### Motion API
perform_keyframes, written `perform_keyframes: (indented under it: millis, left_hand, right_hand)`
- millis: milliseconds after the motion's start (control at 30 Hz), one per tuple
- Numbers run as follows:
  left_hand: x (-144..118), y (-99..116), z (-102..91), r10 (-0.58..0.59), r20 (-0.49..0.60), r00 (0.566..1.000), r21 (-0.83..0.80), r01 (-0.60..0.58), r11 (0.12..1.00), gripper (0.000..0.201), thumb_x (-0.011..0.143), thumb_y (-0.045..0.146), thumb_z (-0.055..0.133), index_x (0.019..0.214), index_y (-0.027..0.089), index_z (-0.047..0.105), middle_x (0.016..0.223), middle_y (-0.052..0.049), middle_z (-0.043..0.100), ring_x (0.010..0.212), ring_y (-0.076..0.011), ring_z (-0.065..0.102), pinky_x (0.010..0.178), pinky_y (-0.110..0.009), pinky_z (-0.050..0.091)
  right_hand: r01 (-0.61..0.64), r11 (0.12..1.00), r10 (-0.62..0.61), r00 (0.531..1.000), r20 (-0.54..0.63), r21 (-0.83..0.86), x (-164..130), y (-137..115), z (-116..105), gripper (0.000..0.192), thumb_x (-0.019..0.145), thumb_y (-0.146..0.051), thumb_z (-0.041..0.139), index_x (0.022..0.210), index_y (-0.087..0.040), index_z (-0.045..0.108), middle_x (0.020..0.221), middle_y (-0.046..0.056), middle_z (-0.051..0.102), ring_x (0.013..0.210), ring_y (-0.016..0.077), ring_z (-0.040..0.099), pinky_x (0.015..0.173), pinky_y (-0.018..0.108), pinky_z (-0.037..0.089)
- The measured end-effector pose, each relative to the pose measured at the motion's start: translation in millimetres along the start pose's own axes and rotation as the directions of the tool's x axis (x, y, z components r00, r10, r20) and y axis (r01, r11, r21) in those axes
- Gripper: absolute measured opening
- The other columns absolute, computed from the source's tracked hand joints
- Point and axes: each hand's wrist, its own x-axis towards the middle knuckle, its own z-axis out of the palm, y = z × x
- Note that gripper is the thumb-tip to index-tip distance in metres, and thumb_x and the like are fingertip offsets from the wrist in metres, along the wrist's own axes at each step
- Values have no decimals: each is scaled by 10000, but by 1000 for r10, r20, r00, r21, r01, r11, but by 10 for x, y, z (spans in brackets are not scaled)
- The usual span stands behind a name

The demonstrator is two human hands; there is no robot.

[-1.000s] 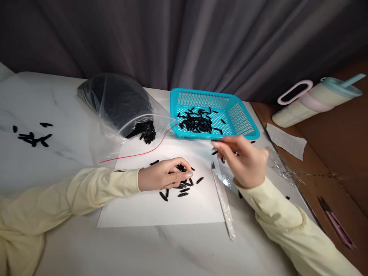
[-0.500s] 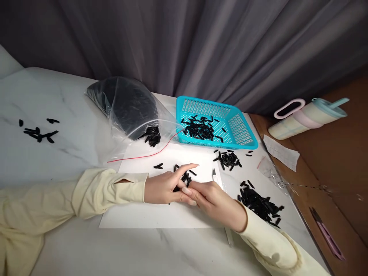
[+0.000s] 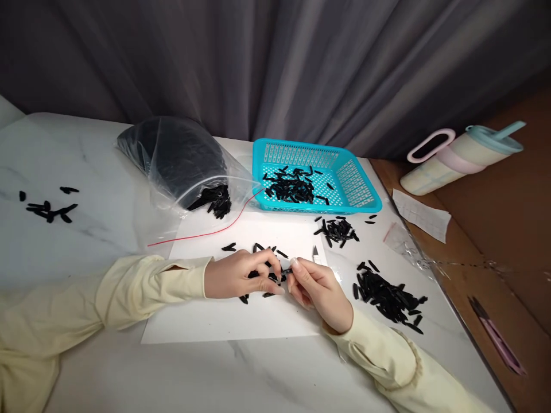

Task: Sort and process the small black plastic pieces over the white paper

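My right hand (image 3: 316,287) pinches a small dark, elongated black piece (image 3: 287,271) between thumb and fingertips. Facing it, my left hand (image 3: 245,277) hovers low over a loose pile of similar black pieces (image 3: 258,275), its fingers bent and its thumb apart from them. Part of that pile is hidden beneath the left fingers. The pile lies on a white sheet of paper (image 3: 193,321). Just beyond the right hand, a craft knife (image 3: 316,255) shows its blade tip, the rest covered by the hand.
A blue plastic basket (image 3: 361,198) holds many black pieces. Left of it, a clear zip bag (image 3: 181,155) spills more. Other piles (image 3: 387,295) (image 3: 338,230) lie to the right. A tumbler (image 3: 460,158), pink-handled snips (image 3: 497,338) and a small plastic bag (image 3: 404,246) stand or lie at the right edge.
My hands, which were touching over the pile, have come apart. The right now pinches a black piece, and the left fingers have curled downward. The view has shifted slightly.
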Motion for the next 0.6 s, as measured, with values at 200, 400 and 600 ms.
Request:
perform_keyframes:
  millis: [200, 400, 600]
  left_hand:
    - [5, 4, 12, 35, 23, 999, -49, -34, 998, 215, 881, 335, 427, 752, 168, 467, 487, 90, 385, 441, -52, 333, 448, -162, 301]
    - [-25, 50, 13, -38, 7, 999, -96, 38, 995, 261, 901, 325, 373, 765, 153, 514, 483, 80, 372, 443, -56, 334, 471, -172, 321]
    - [-35, 70, 12, -69, -16, 997, -93, 68, 993, 276, 906, 336, 356, 754, 158, 502, 477, 80, 377, 442, -62, 340, 480, -182, 328]
  right_hand:
    - [39, 999, -39, 998, 48, -11, -3, 13, -1, 448, 861, -526, 451, 585, -174, 480, 432, -57, 419, 381, 58, 326, 395, 216, 271]
    - [41, 999, -43, 992, 119, 17, -3, 14, -24, 429, 891, -497, 413, 635, -166, 510, 472, -38, 479, 392, 63, 339, 408, 220, 284]
    - [30, 998, -38, 991, 130, 62, -10, 3, -30, 414, 899, -485, 402, 655, -167, 507, 469, -38, 488, 395, 70, 348, 424, 228, 296]
